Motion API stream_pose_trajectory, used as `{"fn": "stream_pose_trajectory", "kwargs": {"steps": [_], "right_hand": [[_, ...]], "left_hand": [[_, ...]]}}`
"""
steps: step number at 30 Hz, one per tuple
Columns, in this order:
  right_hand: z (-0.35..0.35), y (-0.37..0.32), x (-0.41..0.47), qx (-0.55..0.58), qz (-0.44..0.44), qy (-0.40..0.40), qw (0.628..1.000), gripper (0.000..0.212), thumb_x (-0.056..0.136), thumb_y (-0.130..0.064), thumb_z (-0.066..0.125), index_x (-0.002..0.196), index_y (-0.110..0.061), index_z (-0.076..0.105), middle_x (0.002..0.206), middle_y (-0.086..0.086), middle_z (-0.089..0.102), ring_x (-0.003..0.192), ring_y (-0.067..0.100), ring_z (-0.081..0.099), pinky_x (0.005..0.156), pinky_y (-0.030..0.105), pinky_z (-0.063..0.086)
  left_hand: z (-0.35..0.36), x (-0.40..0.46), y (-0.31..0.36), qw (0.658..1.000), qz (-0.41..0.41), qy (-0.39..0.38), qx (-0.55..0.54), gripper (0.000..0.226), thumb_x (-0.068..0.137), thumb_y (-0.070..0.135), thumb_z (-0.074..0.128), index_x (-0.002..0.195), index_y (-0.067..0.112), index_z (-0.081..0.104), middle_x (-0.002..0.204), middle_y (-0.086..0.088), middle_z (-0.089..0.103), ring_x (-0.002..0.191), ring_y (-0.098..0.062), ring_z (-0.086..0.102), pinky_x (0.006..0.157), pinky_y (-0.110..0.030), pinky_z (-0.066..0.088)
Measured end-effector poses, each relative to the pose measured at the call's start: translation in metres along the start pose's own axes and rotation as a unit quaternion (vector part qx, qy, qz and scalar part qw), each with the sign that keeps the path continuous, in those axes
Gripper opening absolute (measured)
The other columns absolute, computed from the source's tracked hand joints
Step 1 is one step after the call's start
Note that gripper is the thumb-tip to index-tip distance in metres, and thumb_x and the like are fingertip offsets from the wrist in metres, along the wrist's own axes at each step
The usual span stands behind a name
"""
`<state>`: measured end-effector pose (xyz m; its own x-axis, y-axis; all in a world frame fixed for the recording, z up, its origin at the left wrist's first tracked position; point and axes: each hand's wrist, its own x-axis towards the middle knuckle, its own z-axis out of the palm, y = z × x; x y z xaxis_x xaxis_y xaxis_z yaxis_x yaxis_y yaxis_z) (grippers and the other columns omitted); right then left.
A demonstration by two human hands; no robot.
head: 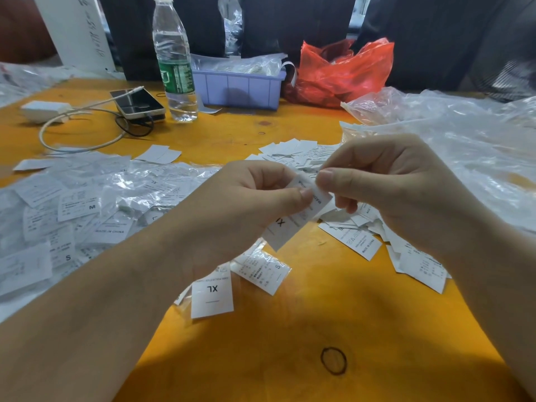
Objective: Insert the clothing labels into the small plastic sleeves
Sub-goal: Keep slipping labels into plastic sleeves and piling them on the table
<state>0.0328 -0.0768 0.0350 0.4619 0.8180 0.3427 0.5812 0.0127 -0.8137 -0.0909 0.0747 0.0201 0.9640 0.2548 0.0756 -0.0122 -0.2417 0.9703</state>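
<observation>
Above the orange table (290, 329), both hands hold one white XL clothing label (293, 220). My left hand (246, 198) pinches its left edge between thumb and fingers. My right hand (385, 181) pinches its upper end with thumb and forefinger. I cannot tell whether a plastic sleeve lies around it. Loose white labels (356, 239) are piled under my right hand. Labels inside small clear sleeves (87, 204) cover the table's left side. Another XL label (212, 294) and a sleeved S label (262, 269) lie near my left forearm.
A water bottle (174, 62), a phone (137, 104) with a white charger and cable (46, 108), a lilac bin (237, 85) and a red plastic bag (342, 71) stand at the back. Crumpled clear plastic (452, 132) fills the right side. A black rubber band (333, 360) lies close to me.
</observation>
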Motion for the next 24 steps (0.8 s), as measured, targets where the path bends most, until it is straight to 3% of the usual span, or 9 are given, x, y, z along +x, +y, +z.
{"fn": "stream_pose_trajectory", "kwargs": {"steps": [7, 13, 20, 24], "right_hand": [[0.0019, 0.001, -0.0015, 0.017, -0.008, -0.004, 1.0, 0.019, 0.075, -0.026, 0.077, 0.084, -0.01, 0.073, 0.071, 0.004, 0.067, 0.063, 0.016, 0.061, 0.056, 0.027, 0.05], [0.0048, 0.0025, -0.0024, 0.041, -0.011, -0.039, 0.998, 0.018, 0.076, -0.019, 0.076, 0.087, -0.007, 0.07, 0.074, 0.004, 0.068, 0.065, 0.017, 0.061, 0.056, 0.02, 0.049], [0.0053, 0.0035, -0.0014, 0.056, -0.022, -0.056, 0.997, 0.027, 0.073, -0.028, 0.074, 0.091, -0.008, 0.07, 0.078, 0.017, 0.065, 0.068, 0.031, 0.058, 0.058, 0.028, 0.051], [0.007, 0.0046, -0.001, 0.059, -0.013, -0.051, 0.997, 0.014, 0.075, -0.016, 0.073, 0.088, -0.011, 0.07, 0.074, 0.012, 0.069, 0.068, 0.03, 0.062, 0.061, 0.031, 0.053]], "left_hand": [[0.0, -0.0011, 0.0002, 1.0, -0.002, 0.002, 0.005, 0.035, 0.07, 0.042, 0.065, 0.088, 0.014, 0.075, 0.073, 0.005, 0.07, 0.064, -0.001, 0.061, 0.055, -0.011, 0.045], [0.0, -0.001, -0.0012, 1.0, -0.003, 0.011, 0.025, 0.028, 0.073, 0.045, 0.062, 0.075, 0.019, 0.072, 0.067, 0.005, 0.065, 0.061, -0.004, 0.057, 0.052, -0.012, 0.042], [-0.0003, 0.0005, -0.0028, 1.0, -0.017, 0.013, 0.014, 0.024, 0.085, 0.036, 0.06, 0.078, 0.017, 0.073, 0.069, 0.003, 0.069, 0.061, -0.005, 0.059, 0.053, -0.013, 0.043], [-0.0001, 0.0002, -0.0013, 1.0, -0.028, 0.012, 0.004, 0.032, 0.084, 0.044, 0.057, 0.084, 0.018, 0.075, 0.071, 0.003, 0.073, 0.058, -0.002, 0.062, 0.05, -0.011, 0.045]]}}
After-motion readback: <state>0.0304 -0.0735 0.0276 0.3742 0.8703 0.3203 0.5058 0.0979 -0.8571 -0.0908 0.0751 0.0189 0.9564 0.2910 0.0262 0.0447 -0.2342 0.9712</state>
